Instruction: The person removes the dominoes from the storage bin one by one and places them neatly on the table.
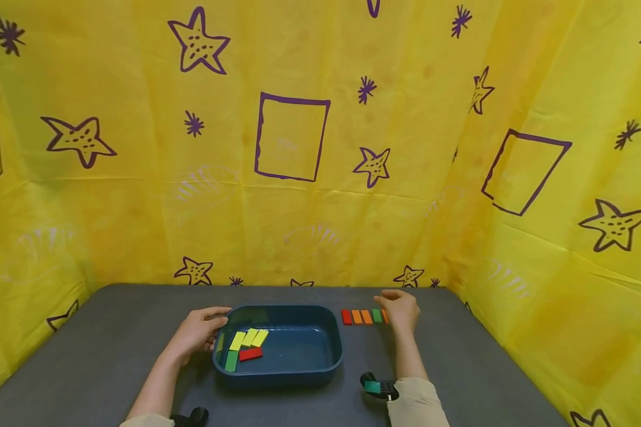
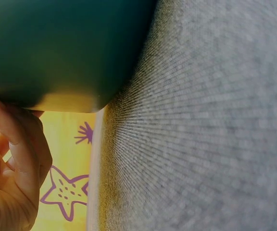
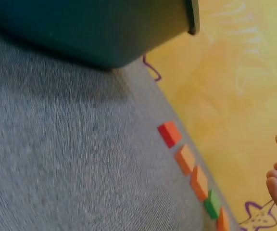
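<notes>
A dark blue plastic tub [image 1: 278, 378] stands on the grey table. My left hand [image 1: 197, 332] grips it at the left rim; in the left wrist view, the fingers [image 2: 20, 139] touch the outer wall. Inside, at the left end, lie yellow blocks [image 1: 249, 337], a green block [image 1: 231, 361] and a red block [image 1: 251, 354]. To the right of the tub runs a row of flat blocks: red [image 1: 346, 317], orange [image 1: 357, 316] and green [image 1: 377, 315] among them. My right hand [image 1: 400, 309] is over the row's right end, covering part of an orange block, its fingertips apart and holding nothing visible.
Yellow cloth walls [image 1: 299, 237] with purple drawings enclose the grey table [image 1: 112, 332] at the back and sides. Black wrist devices [image 1: 379, 387] are strapped near both cuffs. The tub's right wall stands a short way from the row's red end.
</notes>
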The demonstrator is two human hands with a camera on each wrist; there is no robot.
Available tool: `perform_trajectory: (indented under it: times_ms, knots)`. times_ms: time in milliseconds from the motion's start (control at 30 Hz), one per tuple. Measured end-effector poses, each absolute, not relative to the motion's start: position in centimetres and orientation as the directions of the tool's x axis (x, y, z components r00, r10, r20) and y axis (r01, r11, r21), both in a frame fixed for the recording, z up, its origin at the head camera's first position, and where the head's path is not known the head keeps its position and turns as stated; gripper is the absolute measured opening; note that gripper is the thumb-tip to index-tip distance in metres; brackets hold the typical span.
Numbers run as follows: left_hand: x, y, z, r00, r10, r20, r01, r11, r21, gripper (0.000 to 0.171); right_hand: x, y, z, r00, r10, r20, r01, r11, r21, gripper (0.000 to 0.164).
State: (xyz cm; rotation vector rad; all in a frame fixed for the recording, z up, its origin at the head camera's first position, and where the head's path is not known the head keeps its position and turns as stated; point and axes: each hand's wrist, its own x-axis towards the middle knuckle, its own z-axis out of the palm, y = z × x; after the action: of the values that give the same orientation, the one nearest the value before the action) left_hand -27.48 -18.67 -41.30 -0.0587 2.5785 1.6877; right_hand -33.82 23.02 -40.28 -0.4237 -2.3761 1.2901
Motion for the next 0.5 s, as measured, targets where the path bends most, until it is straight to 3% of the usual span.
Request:
perform_trajectory:
  times_ms: [500]
  knots:
    - [-27.5,-18.7,-41.3,-0.997,0.001,-0.082,-0.075,0.398,0.914,0.045,-33.2,20.2,-38.2,-0.896,0.350,0.272,-0.049,0.532,-0.845,0.033]
